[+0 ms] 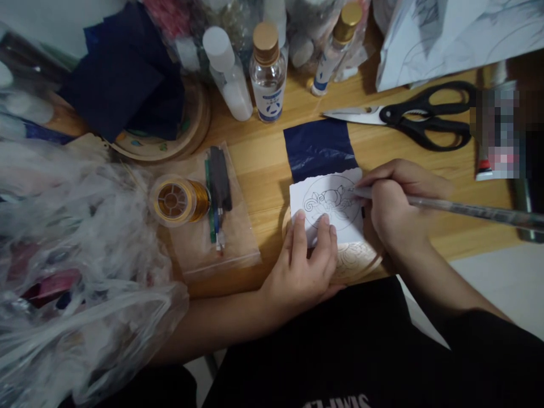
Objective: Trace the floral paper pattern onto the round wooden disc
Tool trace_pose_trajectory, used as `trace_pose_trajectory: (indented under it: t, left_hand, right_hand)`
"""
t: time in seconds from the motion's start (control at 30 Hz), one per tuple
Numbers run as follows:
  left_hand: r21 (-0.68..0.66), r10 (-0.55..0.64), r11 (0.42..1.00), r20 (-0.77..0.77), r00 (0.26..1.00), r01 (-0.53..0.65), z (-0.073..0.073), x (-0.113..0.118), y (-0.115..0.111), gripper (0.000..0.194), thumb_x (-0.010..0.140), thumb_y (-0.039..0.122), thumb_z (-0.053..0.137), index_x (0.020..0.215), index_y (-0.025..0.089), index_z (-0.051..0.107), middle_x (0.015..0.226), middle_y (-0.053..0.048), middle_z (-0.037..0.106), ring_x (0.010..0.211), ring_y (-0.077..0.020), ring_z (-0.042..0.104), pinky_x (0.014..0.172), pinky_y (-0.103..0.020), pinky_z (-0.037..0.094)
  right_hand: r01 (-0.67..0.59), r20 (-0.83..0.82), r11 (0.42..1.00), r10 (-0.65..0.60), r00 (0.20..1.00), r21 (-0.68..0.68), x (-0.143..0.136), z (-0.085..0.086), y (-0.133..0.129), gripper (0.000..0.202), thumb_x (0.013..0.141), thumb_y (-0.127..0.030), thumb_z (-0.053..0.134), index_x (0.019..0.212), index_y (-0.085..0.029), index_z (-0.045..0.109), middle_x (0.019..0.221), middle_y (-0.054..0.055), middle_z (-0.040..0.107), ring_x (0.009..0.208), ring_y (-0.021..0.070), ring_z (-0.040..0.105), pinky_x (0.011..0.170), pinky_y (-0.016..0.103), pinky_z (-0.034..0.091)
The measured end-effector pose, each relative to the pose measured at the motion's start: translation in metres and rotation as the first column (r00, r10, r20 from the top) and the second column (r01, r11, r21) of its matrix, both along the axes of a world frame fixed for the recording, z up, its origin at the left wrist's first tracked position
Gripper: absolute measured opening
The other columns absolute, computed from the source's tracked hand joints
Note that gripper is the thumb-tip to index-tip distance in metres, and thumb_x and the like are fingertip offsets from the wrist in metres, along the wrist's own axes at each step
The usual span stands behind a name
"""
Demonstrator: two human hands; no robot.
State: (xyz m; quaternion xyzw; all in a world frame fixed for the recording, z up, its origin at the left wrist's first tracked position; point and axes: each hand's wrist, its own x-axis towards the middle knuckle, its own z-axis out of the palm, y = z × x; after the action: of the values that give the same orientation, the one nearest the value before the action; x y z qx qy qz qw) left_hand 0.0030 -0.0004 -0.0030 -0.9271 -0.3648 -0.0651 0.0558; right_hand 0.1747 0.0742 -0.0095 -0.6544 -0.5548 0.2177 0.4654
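Note:
A white sheet of paper (297, 195) carries a line drawing inside a circle. Under it lies a round wooden disc (359, 258) with drawn lines, which shows at the lower edge. My left hand (304, 260) rests on the paper with its fingers spread, pressing the sheet's lower left part. Between the fingers of my right hand (395, 209) is a pen (463, 207), its tip at the right side of the drawing. Dark blue carbon paper (321, 150) sticks out from beneath the sheet's upper edge.
Black-handled scissors (399, 116) lie beyond the paper. Bottles (267, 79) stand at the back. On the left are a spool of golden wire (181, 199), a clear bag (242, 243) with brushes, a crumpled plastic bag (106, 317) and dark blue sheets (119, 79) on a wooden tray. A paint tube (484, 164) lies right.

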Motion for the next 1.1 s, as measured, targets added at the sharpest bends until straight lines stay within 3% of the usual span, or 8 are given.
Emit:
trace_pose_trajectory:
  t: [0.33, 0.67, 1.1]
  left_hand:
    - [0.014, -0.005, 1.000, -0.002, 1.000, 0.005, 0.0000, -0.0007, 0.0003, 0.083, 0.090, 0.071, 0.046, 0.135, 0.002, 0.057, 0.140, -0.020, 0.057, 0.118, -0.0451, 0.060, 0.097, -0.049, 0.047]
    - [0.007, -0.003, 1.000, -0.030, 1.000, 0.004, 0.0030, -0.0003, 0.0017, 0.083, 0.090, 0.072, 0.045, 0.135, 0.004, 0.057, 0.138, -0.015, 0.060, 0.119, -0.0439, 0.061, 0.093, -0.045, 0.052]
    - [0.027, -0.002, 1.000, -0.017, 1.000, 0.003, 0.0012, -0.0004, 0.0004, 0.084, 0.089, 0.072, 0.045, 0.135, 0.003, 0.056, 0.138, -0.017, 0.059, 0.119, -0.0452, 0.060, 0.095, -0.047, 0.050]
  right_hand:
    - [-0.034, -0.004, 0.999, 0.034, 0.999, -0.003, -0.0002, 0.0011, 0.0004, 0.023, 0.066, -0.008, 0.049, 0.055, -0.018, 0.067, 0.048, -0.006, 0.059, 0.044, 0.0064, 0.050, 0.045, 0.020, 0.037]
    - [-0.040, 0.030, 0.999, 0.040, 0.999, 0.000, 0.0003, -0.0009, -0.0003, 0.025, 0.067, -0.008, 0.046, 0.057, -0.020, 0.066, 0.052, -0.008, 0.060, 0.047, 0.0058, 0.052, 0.048, 0.019, 0.039]
    - [-0.078, 0.008, 0.997, 0.078, 0.997, -0.006, 0.0012, -0.0001, -0.0009, 0.026, 0.066, -0.006, 0.045, 0.056, -0.019, 0.066, 0.050, -0.009, 0.059, 0.047, 0.0018, 0.051, 0.047, 0.015, 0.037]
